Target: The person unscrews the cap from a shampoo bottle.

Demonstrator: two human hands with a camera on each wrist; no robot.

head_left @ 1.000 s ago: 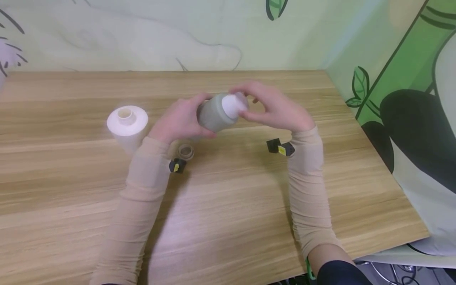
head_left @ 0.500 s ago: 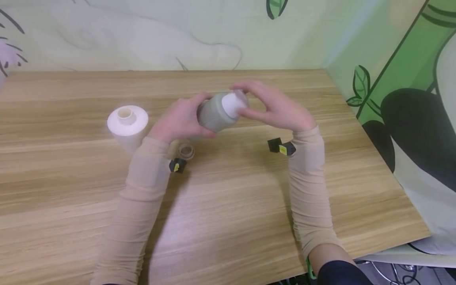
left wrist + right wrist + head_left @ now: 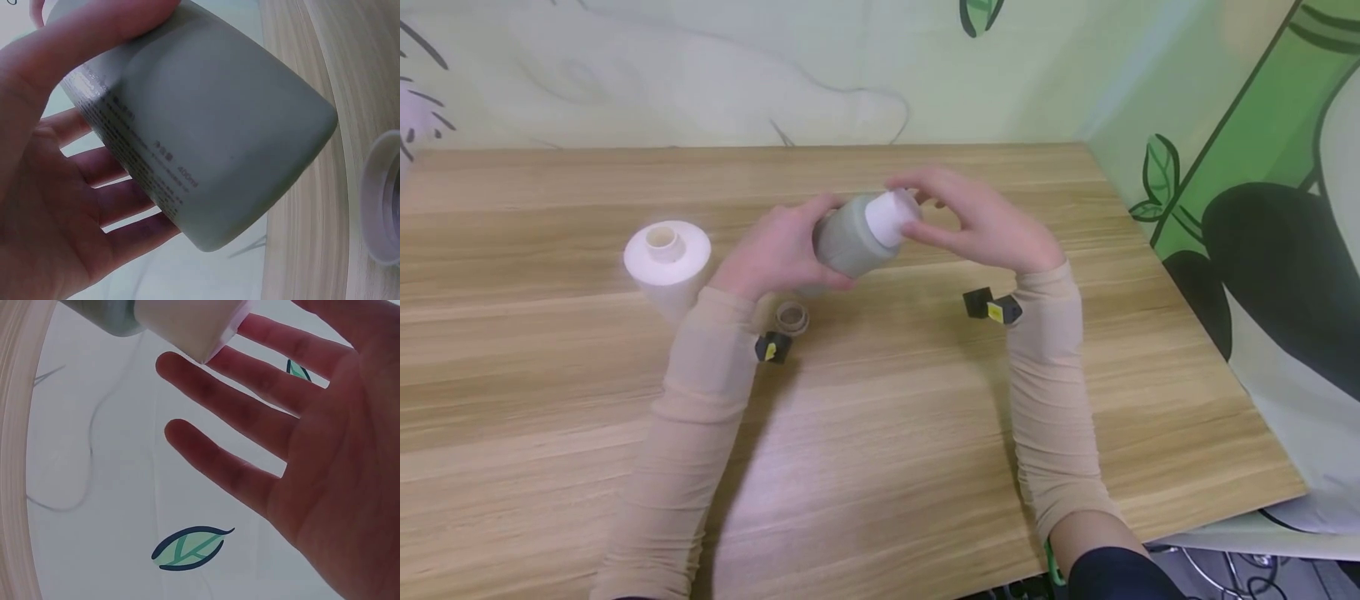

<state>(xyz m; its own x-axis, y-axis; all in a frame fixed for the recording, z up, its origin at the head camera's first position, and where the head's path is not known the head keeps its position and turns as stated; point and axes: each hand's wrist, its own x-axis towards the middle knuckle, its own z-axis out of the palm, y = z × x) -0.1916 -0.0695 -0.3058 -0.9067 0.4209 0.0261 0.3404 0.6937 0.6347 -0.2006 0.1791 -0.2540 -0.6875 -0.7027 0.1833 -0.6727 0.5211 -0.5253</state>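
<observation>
A grey-green bottle (image 3: 853, 242) is held tilted above the table, its white cap (image 3: 887, 218) pointing to the upper right. My left hand (image 3: 775, 254) grips the bottle's body. In the left wrist view the thumb lies across the bottle (image 3: 231, 125), fingers behind it, and small print reads 400ml. My right hand (image 3: 973, 223) pinches the cap between thumb and fingers. In the right wrist view, the other fingers (image 3: 231, 412) spread out below the cap (image 3: 190, 325); the thumb's contact is out of frame.
A white tapered object (image 3: 662, 271) with a wide round top and short neck stands left of my left wrist. A small ring-shaped piece (image 3: 782, 320) lies on the wooden table (image 3: 880, 433) below the bottle. A painted wall (image 3: 700, 83) borders the table's far edge.
My right fingers have shifted slightly at the cap. The bottle and my left hand stay in nearly the same place.
</observation>
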